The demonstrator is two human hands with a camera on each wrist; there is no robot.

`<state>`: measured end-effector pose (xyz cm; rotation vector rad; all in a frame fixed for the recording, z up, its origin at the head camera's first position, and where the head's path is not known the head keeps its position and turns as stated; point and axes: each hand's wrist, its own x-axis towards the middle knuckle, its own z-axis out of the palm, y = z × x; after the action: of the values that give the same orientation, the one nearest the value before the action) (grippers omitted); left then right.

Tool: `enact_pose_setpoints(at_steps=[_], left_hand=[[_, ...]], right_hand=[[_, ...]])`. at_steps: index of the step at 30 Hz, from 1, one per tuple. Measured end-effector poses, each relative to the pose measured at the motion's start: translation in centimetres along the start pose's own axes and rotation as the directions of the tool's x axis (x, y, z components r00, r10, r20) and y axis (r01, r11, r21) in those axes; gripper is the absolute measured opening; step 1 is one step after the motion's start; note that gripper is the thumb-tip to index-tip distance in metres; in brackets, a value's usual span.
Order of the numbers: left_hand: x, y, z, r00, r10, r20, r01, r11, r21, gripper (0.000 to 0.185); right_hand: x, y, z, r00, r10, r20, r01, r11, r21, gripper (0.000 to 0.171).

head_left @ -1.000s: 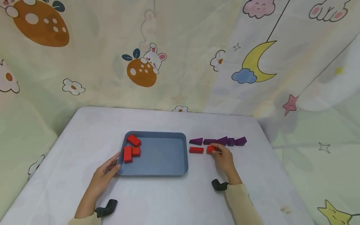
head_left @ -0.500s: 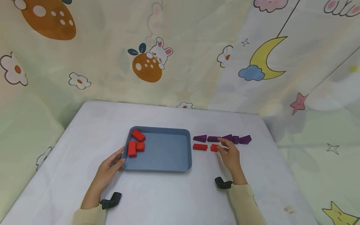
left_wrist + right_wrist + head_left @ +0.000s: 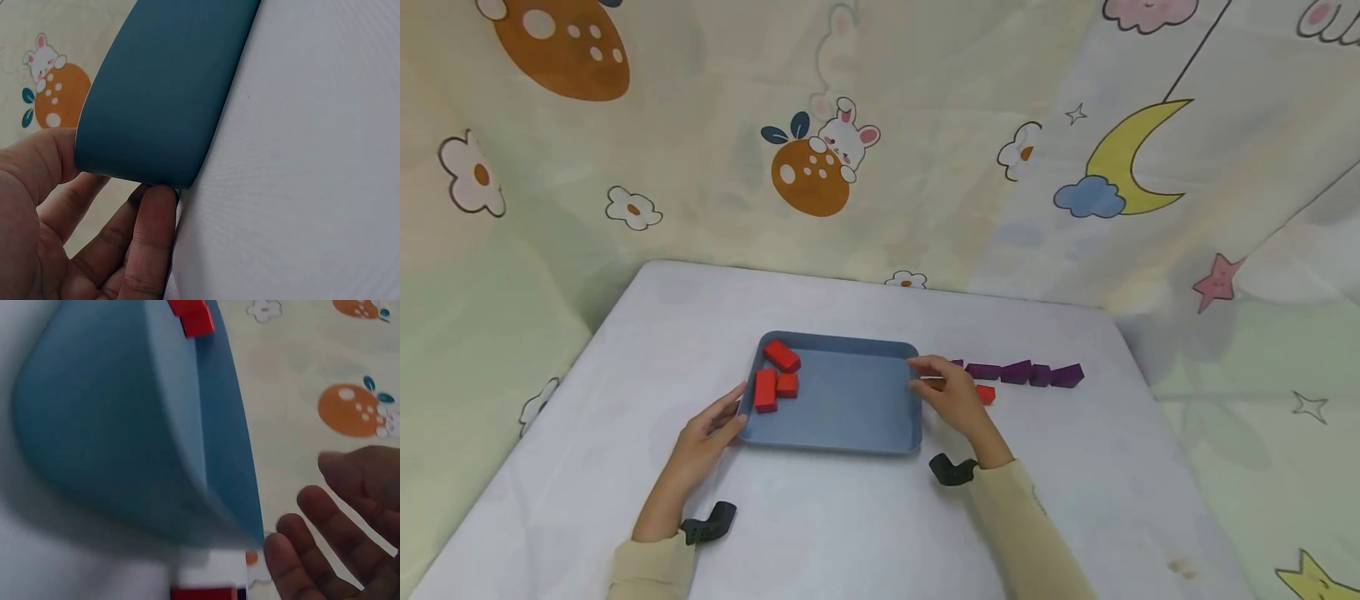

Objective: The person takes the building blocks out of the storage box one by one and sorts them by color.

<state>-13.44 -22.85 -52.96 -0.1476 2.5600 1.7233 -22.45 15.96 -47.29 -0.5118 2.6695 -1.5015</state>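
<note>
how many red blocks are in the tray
3, all toward the left end of the blue tray: one slanted block near the far corner, a longer block nearer the person, and a small block just right of that. None seem hidden.

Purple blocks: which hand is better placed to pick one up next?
Probably the right hand: seemingly empty, near the purple blocks, while the left hand grips the opposite end of the tray.

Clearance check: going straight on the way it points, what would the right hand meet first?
Likely the right rim of the blue rectangular tray: in the head view, the right hand points across it. Height unclear; may pass over.
</note>
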Motion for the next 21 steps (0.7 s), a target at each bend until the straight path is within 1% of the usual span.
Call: enact_pose_setpoints(at_steps=[2, 4, 7, 10, 13, 17, 21], left_hand=[[0.1, 0.0, 0.1, 1.0, -0.002, 0.005, 0.002, 1.0, -0.01, 0.057], [0.2, 0.1, 0.2, 1.0, -0.003, 0.01, 0.003, 1.0, -0.014, 0.058], [0.3, 0.1, 0.2, 1.0, -0.013, 0.013, 0.013, 1.0, -0.015, 0.058], [0.3, 0.2, 0.1, 1.0, -0.024, 0.011, 0.024, 1.0, -0.011, 0.058], [0.2, 0.2, 0.1, 0.999, -0.03, 0.009, 0.03, 0.999, -0.012, 0.058], [0.1, 0.2, 0.1, 0.999, -0.033, 0.008, 0.033, 0.999, -0.018, 0.058], [0.0, 0.1, 0.1, 0.999, -0.038, 0.001, 0.038, 0.999, -0.02, 0.058]], right_hand=[[0.8, -0.6, 0.5, 0.997, -0.032, 0.075, 0.033, 0.999, -0.015, 0.034], [1.7, -1.2, 0.9, 0.989, -0.052, 0.142, 0.055, 0.998, -0.018, 0.033], [3.2, -1.9, 1.5, 0.969, -0.073, 0.237, 0.076, 0.997, -0.003, 0.033], [4.7, -2.4, 2.4, 0.946, -0.085, 0.312, 0.083, 0.996, 0.021, 0.033], [6.1, -2.5, 3.8, 0.928, -0.091, 0.362, 0.082, 0.996, 0.04, 0.033], [7.7, -2.6, 6.0, 0.911, -0.096, 0.402, 0.072, 0.995, 0.074, 0.035], [9.0, -2.9, 8.3, 0.887, -0.083, 0.454, 0.046, 0.995, 0.093, 0.038]])
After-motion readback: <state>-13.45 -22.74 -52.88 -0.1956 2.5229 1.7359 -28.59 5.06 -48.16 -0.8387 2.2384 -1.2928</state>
